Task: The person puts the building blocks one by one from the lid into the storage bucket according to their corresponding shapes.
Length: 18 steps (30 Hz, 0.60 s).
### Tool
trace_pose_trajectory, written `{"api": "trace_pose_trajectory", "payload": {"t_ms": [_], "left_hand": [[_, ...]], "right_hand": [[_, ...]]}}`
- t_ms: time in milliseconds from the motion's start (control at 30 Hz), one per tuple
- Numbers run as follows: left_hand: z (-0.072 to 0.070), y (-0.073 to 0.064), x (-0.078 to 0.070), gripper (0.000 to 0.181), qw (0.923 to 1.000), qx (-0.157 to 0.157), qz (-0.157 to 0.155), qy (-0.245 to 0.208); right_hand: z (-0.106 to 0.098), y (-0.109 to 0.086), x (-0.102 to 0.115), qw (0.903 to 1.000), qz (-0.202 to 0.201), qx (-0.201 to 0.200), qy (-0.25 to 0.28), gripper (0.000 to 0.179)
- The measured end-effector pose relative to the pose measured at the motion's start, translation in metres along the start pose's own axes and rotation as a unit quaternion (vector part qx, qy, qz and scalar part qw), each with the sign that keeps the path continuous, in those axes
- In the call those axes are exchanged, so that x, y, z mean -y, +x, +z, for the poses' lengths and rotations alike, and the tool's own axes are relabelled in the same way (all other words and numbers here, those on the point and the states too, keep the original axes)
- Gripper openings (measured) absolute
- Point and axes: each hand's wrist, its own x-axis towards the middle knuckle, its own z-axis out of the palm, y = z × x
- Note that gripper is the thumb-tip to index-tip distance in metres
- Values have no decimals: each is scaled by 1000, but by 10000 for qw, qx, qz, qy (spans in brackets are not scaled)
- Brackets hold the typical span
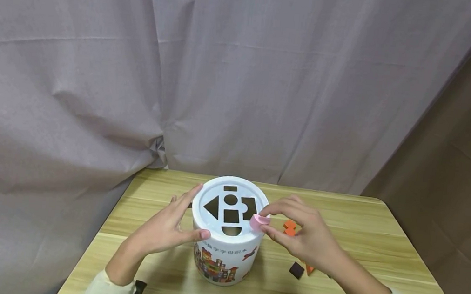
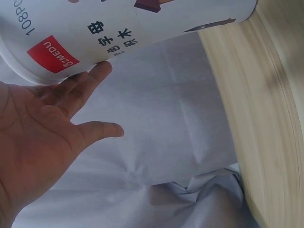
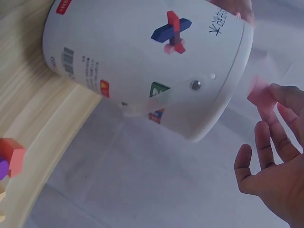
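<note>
A white bucket [image 1: 225,263] with printed pictures stands upright on the table, topped by a white lid [image 1: 217,225] with cut-out shapes. My left hand [image 1: 165,227] is spread against the bucket's left side, its thumb at the lid's front rim. In the left wrist view its fingers lie along the bucket wall. Between thumb and fingertips, my right hand [image 1: 305,230] pinches a pink half-round block [image 1: 257,222] over the lid's right edge, near the half-round hole. The right wrist view shows the pink block [image 3: 261,93] just off the lid's rim.
Orange blocks [image 1: 289,227] lie on the wooden table [image 1: 350,231] to the right of the bucket, partly behind the right hand. A dark block [image 1: 296,270] is nearer the front. A grey curtain [image 1: 240,96] hangs behind the table.
</note>
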Motion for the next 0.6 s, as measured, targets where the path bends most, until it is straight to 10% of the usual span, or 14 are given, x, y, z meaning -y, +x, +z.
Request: {"api": "trace_pose_trajectory", "payload": {"t_ms": [600], "left_hand": [[0, -1, -1, 122, 10000, -51, 40, 6]], "right_hand": [[31, 10, 2, 9994, -53, 175, 285, 36]]}}
